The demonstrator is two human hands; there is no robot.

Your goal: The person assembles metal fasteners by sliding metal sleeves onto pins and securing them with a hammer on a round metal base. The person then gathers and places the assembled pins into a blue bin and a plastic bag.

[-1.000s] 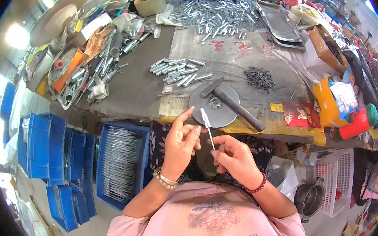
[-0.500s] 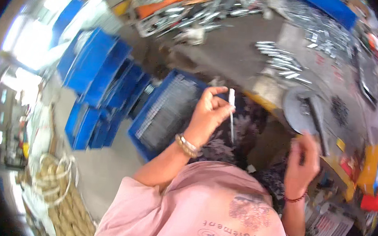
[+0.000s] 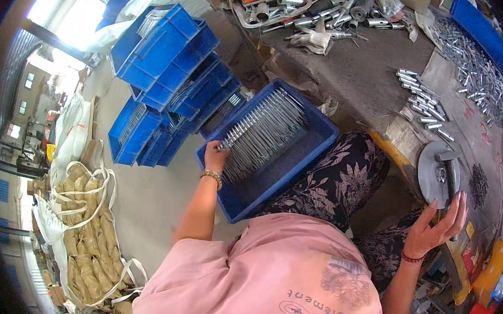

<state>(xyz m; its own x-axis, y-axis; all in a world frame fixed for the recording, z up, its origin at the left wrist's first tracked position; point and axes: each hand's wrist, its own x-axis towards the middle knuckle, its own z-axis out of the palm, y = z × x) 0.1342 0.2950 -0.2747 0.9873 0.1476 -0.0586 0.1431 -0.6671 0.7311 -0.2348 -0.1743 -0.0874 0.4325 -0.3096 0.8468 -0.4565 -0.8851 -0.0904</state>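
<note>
My left hand (image 3: 214, 159) is at the left side of a blue plastic bin (image 3: 288, 180), its fingers closed on the thick end of a thin metal rod (image 3: 223, 147). The rest of that rod cannot be told apart from the neat row of similar metal rods (image 3: 268, 137) in the bin. My right hand (image 3: 436, 229) is open, fingers stretched, beside the handle of a hammer (image 3: 453, 180). The hammer lies across a round grey metal plate (image 3: 431, 165) at the bench edge; I see no grip on it.
Stacked blue bins (image 3: 159, 55) stand at the left. On the bench lie short metal tubes (image 3: 424, 100), a pile of small metal parts (image 3: 482, 80), dark small pieces (image 3: 478, 186) and assorted tools (image 3: 334, 13). A brown sack (image 3: 90, 221) sits on the floor.
My left hand has moved left and down to the bin with the metal rod. My right hand has shifted right and its fingers have spread. The view has turned.
</note>
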